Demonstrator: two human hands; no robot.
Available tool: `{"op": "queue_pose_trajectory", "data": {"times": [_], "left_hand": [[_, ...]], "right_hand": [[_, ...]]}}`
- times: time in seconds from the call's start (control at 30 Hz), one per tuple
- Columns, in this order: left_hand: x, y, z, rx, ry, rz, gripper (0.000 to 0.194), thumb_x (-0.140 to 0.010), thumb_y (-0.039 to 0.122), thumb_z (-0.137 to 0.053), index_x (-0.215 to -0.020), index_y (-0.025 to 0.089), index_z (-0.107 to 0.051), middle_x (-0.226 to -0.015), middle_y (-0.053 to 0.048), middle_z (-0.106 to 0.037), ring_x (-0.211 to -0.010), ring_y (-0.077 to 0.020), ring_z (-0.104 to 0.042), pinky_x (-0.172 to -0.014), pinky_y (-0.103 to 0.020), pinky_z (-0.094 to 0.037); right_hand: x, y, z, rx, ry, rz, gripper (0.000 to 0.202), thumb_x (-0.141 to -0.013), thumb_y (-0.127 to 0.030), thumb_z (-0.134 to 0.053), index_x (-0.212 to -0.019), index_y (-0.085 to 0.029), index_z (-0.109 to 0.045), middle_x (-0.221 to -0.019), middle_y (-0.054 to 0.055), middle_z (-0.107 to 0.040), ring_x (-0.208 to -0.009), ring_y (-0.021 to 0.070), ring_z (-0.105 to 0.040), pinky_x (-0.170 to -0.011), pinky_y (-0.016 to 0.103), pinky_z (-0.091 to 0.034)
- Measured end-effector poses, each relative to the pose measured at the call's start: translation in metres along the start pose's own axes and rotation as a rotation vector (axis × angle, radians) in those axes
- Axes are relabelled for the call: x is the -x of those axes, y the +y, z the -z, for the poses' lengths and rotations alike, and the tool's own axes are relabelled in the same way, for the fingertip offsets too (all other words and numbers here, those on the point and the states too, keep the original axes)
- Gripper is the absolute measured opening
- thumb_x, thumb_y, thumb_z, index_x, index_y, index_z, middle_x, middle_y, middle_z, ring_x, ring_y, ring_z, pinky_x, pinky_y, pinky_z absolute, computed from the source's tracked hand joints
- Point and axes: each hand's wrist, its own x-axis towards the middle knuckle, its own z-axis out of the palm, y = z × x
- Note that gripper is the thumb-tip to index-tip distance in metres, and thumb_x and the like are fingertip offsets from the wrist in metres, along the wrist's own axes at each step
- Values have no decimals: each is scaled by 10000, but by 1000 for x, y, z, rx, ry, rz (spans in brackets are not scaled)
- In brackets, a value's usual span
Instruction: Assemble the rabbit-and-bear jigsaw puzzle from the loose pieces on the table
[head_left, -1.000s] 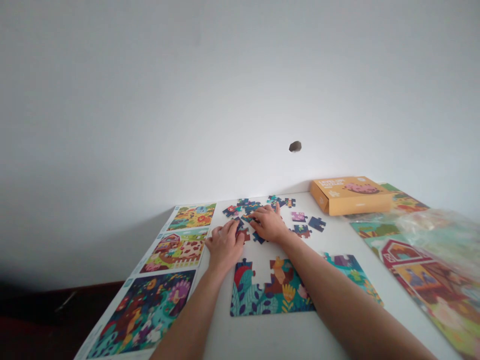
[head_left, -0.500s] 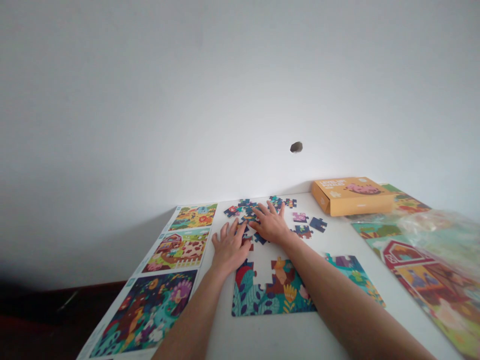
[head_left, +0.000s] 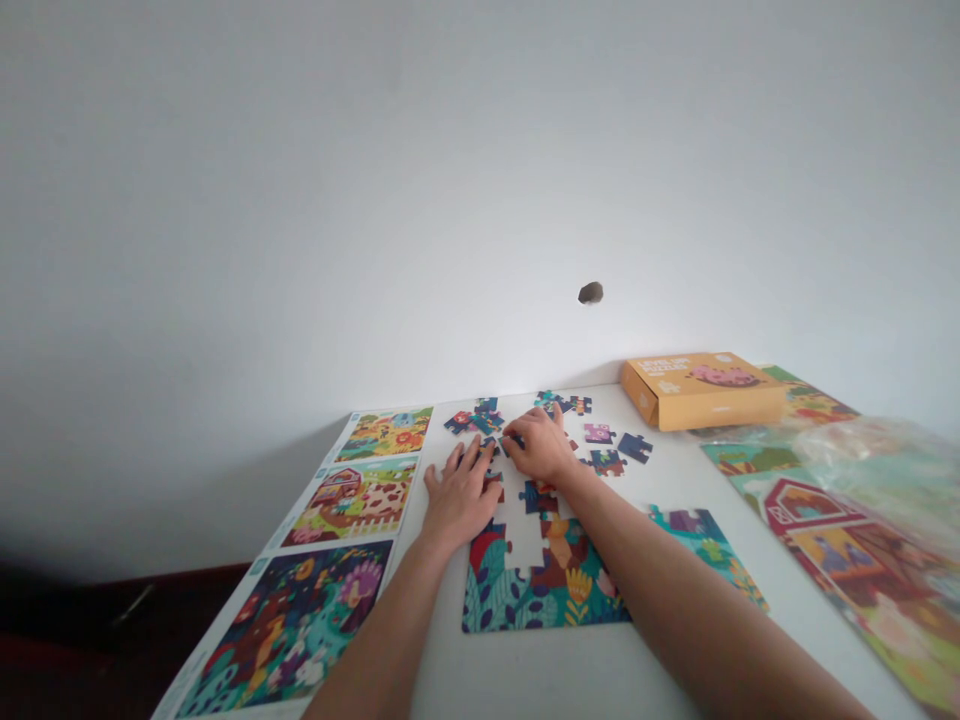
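Note:
My left hand (head_left: 459, 497) lies flat with its fingers spread over dark puzzle pieces at the left side of the partly joined puzzle (head_left: 517, 605). Further right, my right hand (head_left: 538, 445) has its fingers bent and pinched together on a small dark piece, mostly hidden by the fingertips. Loose pieces (head_left: 489, 421) lie beyond my left hand. More pieces, among them a purple one (head_left: 598, 433) and a dark blue one (head_left: 636, 447), are to the right of my right hand. A gap shows in the left part of the joined puzzle.
A picture sheet (head_left: 276, 628) with three scenes lies along the left table edge. At the back right stands an orange box (head_left: 705, 392). Clear plastic wrap (head_left: 874, 445) covers part of a farm picture (head_left: 847, 560) on the right. A white wall rises behind the table.
My right hand has drawn its spread fingers together into a pinch. A piece with orange and dark blue now shows above the joined puzzle, below my right hand. My left hand has barely moved.

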Motion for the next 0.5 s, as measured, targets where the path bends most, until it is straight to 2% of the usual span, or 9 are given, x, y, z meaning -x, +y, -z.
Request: {"op": "queue_pose_trajectory", "data": {"times": [0.13,0.2,0.3,0.43,0.5], "left_hand": [[0,1,1,4,-14,-14,567,-845,284,-419,-1411,327,-436,-1534,-46,-347,-1401,-322,-297,-1071,-670,-157],[1,1,2,11,-14,-15,565,-845,280,-421,-1408,324,-438,-1528,-49,-360,-1404,-319,-293,-1074,-667,-158],[1,2,3,16,-11,-14,551,-843,278,-428,-1392,314,-457,-1521,-50,-373,-1402,-323,-299,-1071,-668,-172],[1,2,3,9,-21,-18,502,-838,265,-430,-1333,292,-515,-1521,-48,-372,-1405,-311,-295,-1069,-670,-178],[1,2,3,1,-25,-19,494,-842,263,-419,-1325,282,-518,-1525,-48,-365,-1408,-304,-290,-1066,-672,-182]], "right_hand": [[1,0,0,-6,-54,68,425,-922,-449,-452,-1332,-350,-507,-1434,26,-474,-1348,307,-319,-1081,671,-14],[2,-1,0,5,-85,80,410,-932,-469,-432,-1315,-354,-521,-1396,23,-511,-1339,307,-332,-1072,688,16],[2,-2,0,46,-40,32,400,-946,-472,-412,-1285,-316,-554,-1359,51,-539,-1306,296,-374,-1085,670,34],[2,-5,0,17,-98,125,498,-971,-529,-302,-1434,-359,-372,-1514,11,-365,-1399,318,-236,-1098,661,-32],[3,-6,-3,-5,-140,176,508,-981,-540,-243,-1449,-369,-338,-1512,-20,-369,-1409,318,-214,-1103,655,-42]]}}
